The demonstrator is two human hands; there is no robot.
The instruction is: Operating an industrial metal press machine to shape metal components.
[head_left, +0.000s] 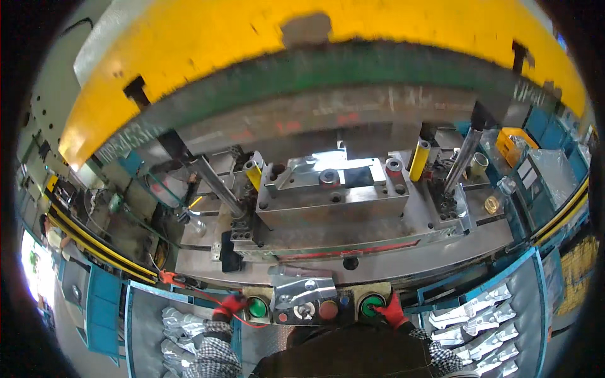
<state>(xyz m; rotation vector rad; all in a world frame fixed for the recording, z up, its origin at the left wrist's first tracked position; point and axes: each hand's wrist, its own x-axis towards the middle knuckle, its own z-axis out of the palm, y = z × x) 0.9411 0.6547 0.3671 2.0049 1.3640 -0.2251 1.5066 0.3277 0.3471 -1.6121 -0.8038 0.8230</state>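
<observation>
My left hand (230, 305), in a red glove with dark fingertips, reaches to the edge of the left green push button (257, 307). On the other side my right hand (394, 311), also gloved, has its fingers apart with one on the right green push button (371, 306). Neither hand holds anything. Between them is the control panel, with a red button (328, 309) and a selector switch (304, 310). A stamped metal part (307, 290) lies across the panel's top. Behind it, a shiny metal piece (295, 174) rests on the lower die block (334, 217).
The press's yellow ram (220, 44) hangs above the die, between steel guide posts (217, 184). Blue-framed bins with stamped parts (179, 331) (482, 327) flank me. A dark pad (231, 253) lies on the bed. A person (53, 236) stands far left.
</observation>
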